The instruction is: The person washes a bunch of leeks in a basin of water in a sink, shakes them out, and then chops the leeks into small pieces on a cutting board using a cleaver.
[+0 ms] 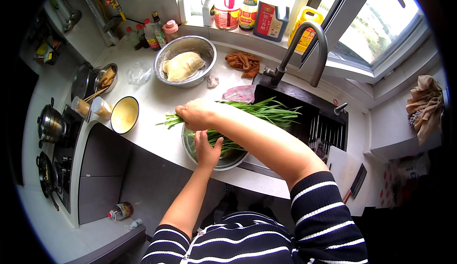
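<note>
My right hand (196,114) grips a bunch of long green chives (257,110) by the cut ends and holds it level over a steel bowl (191,150) at the counter's front edge. The leafy tips reach out over the black sink (304,109). More chives lie in the bowl. My left hand (207,150) rests with fingers spread on those chives, under the right forearm.
A large steel bowl with pale dough (184,65) stands at the back of the counter, a yellow-lined bowl (124,115) to the left, a stove with pots (51,126) beyond. A tall tap (304,49) rises behind the sink. A cutting board with a cleaver (351,178) lies right.
</note>
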Demonstrator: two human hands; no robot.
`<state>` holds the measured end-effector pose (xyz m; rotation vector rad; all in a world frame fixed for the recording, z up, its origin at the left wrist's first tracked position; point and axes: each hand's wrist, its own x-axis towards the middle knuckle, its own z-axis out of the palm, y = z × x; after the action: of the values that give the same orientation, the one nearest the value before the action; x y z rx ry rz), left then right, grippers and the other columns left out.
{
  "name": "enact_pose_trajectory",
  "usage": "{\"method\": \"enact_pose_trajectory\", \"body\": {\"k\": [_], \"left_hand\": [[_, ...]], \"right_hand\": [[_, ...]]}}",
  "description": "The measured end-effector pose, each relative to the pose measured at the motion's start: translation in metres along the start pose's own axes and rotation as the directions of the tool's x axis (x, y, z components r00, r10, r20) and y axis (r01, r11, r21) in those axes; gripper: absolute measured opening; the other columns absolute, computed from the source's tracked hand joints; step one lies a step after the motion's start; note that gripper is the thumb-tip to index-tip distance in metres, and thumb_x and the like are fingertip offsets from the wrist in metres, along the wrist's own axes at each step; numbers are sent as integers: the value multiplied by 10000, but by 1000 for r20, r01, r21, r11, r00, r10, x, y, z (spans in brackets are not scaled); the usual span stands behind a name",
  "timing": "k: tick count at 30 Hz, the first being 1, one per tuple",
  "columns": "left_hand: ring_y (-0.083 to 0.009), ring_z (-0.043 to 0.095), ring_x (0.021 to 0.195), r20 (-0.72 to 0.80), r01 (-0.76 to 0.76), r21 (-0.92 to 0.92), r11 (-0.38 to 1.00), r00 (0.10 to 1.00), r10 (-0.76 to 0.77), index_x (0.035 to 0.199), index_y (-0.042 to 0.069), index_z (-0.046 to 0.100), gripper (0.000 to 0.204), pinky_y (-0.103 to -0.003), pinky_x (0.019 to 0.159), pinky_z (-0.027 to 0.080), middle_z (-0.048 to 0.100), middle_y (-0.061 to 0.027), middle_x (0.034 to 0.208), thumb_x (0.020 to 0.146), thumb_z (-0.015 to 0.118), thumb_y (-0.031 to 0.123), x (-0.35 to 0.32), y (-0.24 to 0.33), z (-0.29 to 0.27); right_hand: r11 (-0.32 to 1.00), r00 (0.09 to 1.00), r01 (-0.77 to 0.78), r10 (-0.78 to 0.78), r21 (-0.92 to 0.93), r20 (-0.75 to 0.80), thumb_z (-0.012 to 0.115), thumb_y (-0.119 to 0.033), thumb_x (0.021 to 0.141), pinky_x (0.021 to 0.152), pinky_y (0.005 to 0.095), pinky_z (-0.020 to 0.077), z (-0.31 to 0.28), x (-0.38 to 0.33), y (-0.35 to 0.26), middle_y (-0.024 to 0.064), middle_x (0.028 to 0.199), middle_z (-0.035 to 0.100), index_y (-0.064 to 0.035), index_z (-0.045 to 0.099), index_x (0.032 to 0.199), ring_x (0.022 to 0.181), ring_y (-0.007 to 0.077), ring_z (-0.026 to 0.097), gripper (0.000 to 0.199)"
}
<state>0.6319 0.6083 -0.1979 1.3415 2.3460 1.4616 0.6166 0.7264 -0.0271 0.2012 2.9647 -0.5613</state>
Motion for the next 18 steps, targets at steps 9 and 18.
{"method": "enact_pose_trajectory", "body": {"k": [9, 18], "left_hand": [[-351, 310, 1351, 254, 194, -172, 966, 956, -147, 1428, -28, 258, 902, -429, 1126, 249, 340, -219, 1428, 717, 777, 169, 18, 5, 0], [-246, 391, 1300, 96, 72, -958, 279, 993, 75, 1426, 61, 229, 926, -419, 1096, 292, 415, -101, 1378, 731, 814, 242, 80, 98, -51]], "right_hand": [[981, 968, 156, -130, 111, -213, 577, -107, 753, 698, 455, 514, -53, -11, -11, 204, 771, 641, 9, 510, 887, 771, 388, 643, 190], [984, 957, 171, -155, 43, -247, 618, -100, 754, 626, 459, 507, -89, -31, -18, 214, 726, 622, 6, 504, 942, 725, 389, 646, 244]]}}
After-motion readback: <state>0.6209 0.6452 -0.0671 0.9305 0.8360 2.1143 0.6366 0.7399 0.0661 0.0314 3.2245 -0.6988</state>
